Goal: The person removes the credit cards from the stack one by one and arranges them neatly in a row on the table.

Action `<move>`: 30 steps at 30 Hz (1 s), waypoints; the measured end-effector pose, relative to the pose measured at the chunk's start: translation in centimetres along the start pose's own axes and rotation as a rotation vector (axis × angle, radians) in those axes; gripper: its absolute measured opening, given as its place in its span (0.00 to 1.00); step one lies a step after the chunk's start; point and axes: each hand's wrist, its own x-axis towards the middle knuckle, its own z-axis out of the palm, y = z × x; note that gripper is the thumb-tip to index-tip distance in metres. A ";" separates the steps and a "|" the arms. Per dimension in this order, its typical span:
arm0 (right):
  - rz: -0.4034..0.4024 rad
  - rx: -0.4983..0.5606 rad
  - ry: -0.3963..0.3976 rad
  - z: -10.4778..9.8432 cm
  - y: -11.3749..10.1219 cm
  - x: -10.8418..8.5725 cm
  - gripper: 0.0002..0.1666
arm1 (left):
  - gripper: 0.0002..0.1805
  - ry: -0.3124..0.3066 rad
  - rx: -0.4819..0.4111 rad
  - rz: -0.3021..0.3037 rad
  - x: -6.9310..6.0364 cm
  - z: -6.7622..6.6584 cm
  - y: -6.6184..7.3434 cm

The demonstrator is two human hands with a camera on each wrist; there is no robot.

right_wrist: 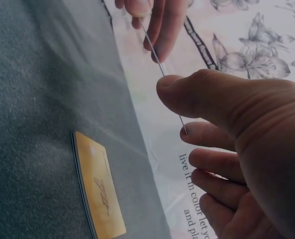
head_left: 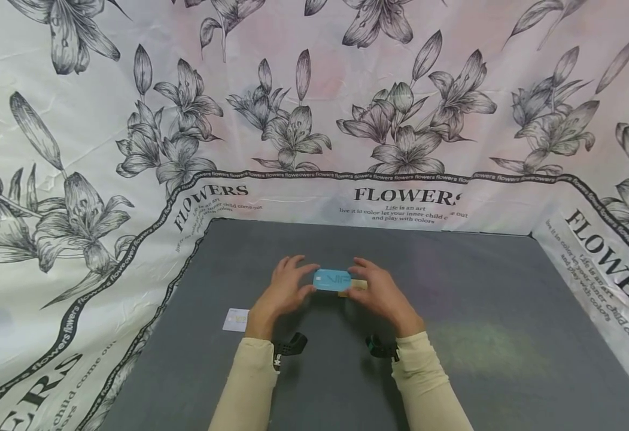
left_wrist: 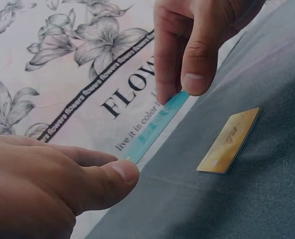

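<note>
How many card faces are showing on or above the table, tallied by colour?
Blue card: 1
Gold card: 1
White card: 1
Total: 3 visible faces; the gold one may top a stack, whose hidden cards I can't count.

The left sleeve (head_left: pixel 245 386) and right sleeve (head_left: pixel 428 380) are long, plain and pale cream, softly creased, ending around the wrists. Each wrist wears a black device on its inner side: the left device (head_left: pixel 291 344) is chunky and angular, with small whitish bits by the cuff; the right device (head_left: pixel 382 348) shows a touch of green
</note>
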 end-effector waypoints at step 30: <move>-0.066 -0.091 -0.054 2.8 -3.1 0.4 0.31 | 0.27 -0.005 -0.029 -0.082 -3.7 -2.0 -2.7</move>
